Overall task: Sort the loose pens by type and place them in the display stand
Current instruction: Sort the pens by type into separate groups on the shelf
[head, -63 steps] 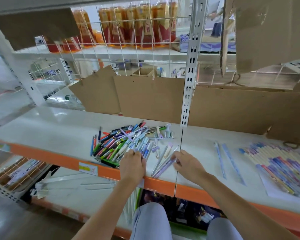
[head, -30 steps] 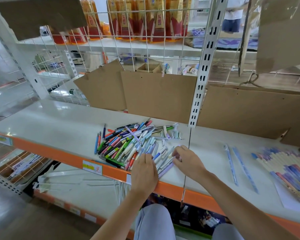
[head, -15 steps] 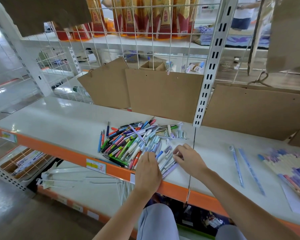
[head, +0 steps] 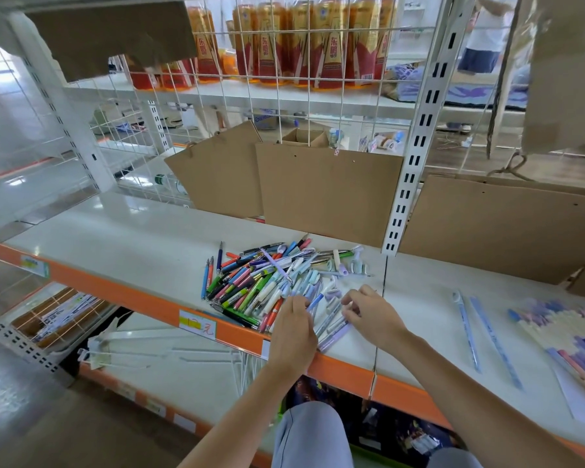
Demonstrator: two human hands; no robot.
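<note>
Nearest the camera, the left hand (head: 293,336) lies knuckles-up over the near edge of the pen pile (head: 267,282), its fingers curled down onto the pens at their tips; whether they actually pinch one I cannot tell, since the back of the hand hides the fingertips. The right hand (head: 368,315) sits just beside it, fingers bent and seemingly nipping the upper ends of the pale pens (head: 331,324), a small cluster of lilac, white and light-blue barrels lying between the two hands. That cluster is what the next move turns on: it lies straight ahead of and under both sets of fingers, its long axes running diagonally from the near right, by the orange shelf lip (head: 345,369), up toward the far left, so the barrels point roughly along the left fingers and across the right ones. Both hands are about equally close; the right seems better placed to lift by the ends. Beyond the fingers the rest of the pile fans away to the far left, a jumble of slim, smooth plastic barrels in green, red, blue and pink, some with caps and clips, crossing at many angles on the glossy white shelf (head: 132,238). Well off to the right of the right fingers lie two long blue strips (head: 480,336) and a fanned row of pastel pens (head: 574,336). Farther back stand matte brown cardboard panels (head: 328,187). No display stand is identifiable.
</note>
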